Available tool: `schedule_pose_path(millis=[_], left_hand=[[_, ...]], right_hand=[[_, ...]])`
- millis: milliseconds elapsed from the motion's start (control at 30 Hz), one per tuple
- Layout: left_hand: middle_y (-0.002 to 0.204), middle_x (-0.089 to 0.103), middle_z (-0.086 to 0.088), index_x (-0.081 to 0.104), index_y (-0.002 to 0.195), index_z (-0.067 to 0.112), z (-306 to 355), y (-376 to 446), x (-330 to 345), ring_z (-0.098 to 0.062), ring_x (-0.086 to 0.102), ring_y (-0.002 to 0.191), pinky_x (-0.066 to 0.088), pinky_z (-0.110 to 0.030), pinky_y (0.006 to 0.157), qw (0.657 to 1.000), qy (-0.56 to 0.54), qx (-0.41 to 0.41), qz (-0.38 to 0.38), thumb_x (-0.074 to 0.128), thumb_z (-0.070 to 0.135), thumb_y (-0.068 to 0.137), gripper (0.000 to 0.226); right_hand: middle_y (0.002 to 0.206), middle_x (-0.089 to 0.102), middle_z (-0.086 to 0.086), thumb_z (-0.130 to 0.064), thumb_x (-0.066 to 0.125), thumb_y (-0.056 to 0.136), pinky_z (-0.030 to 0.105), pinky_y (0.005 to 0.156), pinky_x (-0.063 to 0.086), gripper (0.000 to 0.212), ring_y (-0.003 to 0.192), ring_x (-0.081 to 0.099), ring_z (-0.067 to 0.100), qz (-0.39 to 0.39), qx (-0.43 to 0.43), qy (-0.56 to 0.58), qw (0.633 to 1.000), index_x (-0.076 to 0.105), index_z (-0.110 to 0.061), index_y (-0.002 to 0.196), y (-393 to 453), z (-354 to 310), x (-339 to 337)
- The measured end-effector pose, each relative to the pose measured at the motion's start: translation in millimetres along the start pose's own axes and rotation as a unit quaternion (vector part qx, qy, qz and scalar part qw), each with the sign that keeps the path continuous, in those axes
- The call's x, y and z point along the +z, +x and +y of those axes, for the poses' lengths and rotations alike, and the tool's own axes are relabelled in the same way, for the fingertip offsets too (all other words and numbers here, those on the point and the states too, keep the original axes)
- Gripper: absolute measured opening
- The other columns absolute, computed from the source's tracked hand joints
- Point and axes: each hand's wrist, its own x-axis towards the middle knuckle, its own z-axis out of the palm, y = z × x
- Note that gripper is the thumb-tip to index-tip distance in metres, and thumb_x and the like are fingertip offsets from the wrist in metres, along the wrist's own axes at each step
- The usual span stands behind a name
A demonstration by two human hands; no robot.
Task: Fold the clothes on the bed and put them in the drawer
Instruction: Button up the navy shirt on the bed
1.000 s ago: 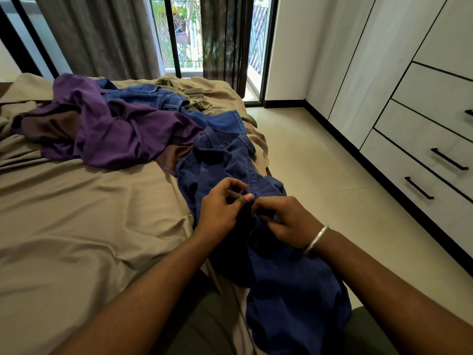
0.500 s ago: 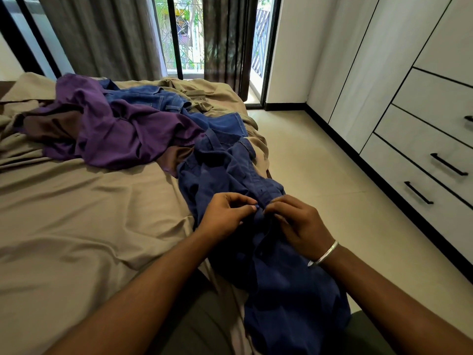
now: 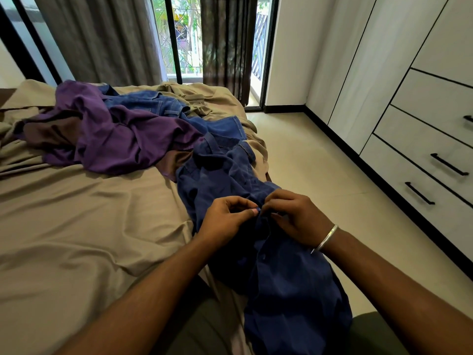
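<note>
A dark blue button shirt (image 3: 276, 275) lies along the right edge of the bed (image 3: 76, 239) and hangs over my lap. My left hand (image 3: 225, 219) and my right hand (image 3: 297, 216) meet at its front placket, both pinching the cloth at a button. A steel bangle sits on my right wrist. Behind the shirt lies a crumpled purple garment (image 3: 122, 139), with blue jeans (image 3: 163, 106) partly under it. White drawers (image 3: 419, 160) with black handles stand shut at the right.
The bed has a wrinkled beige sheet, bare at the left and front. A tiled floor strip (image 3: 314, 170) runs between bed and wardrobe. Grey curtains (image 3: 102, 39) and a glass door (image 3: 184, 39) stand behind the bed.
Both hands have shifted slightly along the shirt's placket and stay pinched together on it. The view has tilted a little; the other clothes have not moved.
</note>
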Motion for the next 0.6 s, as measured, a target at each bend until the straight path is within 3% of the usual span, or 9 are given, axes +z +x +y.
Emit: schedule_pose_path(millis=[133,333,500,600], left_hand=[[0.078,0.074,0.005,0.075,0.088,0.018,-1.3,0.7,-0.4,0.004,0.063,0.061,0.042,-0.008,0.051,1.0,0.016,0.006,0.0,0.074,0.017,0.088,0.002],[0.075,0.073,0.009,0.076,0.089,0.017,-2.1,1.1,-1.5,0.005,0.061,0.059,0.041,-0.008,0.052,1.0,0.022,0.012,-0.008,0.074,0.017,0.088,0.003],[0.078,0.074,0.007,0.076,0.089,0.018,-3.5,1.2,-2.1,0.005,0.06,0.058,0.041,-0.009,0.053,0.999,0.03,0.013,-0.006,0.074,0.018,0.088,0.003],[0.079,0.075,0.005,0.076,0.087,0.021,-5.0,2.2,-2.1,0.001,0.063,0.063,0.045,-0.017,0.059,0.999,0.043,0.016,0.002,0.074,0.021,0.088,0.002]], right_hand=[[0.095,0.068,-0.001,-0.029,0.057,0.091,0.035,0.065,0.055,0.024,0.08,0.065,0.014,-0.035,0.0,0.011,0.999,0.076,-0.017,0.099,2.7,1.9,-1.2],[0.078,0.07,-0.002,-0.032,0.06,0.087,0.04,0.055,0.054,0.021,0.064,0.065,0.016,0.024,0.018,0.008,1.0,0.075,-0.02,0.094,1.9,-0.6,5.3],[0.085,0.068,-0.003,-0.029,0.055,0.088,0.037,0.058,0.054,0.022,0.069,0.062,0.014,0.016,0.023,0.0,1.0,0.072,-0.018,0.097,-0.6,-2.9,6.0],[0.09,0.064,-0.002,-0.028,0.046,0.089,0.041,0.055,0.053,0.025,0.072,0.058,0.018,0.02,0.025,-0.053,0.998,0.066,-0.016,0.097,-1.2,-1.4,7.6]])
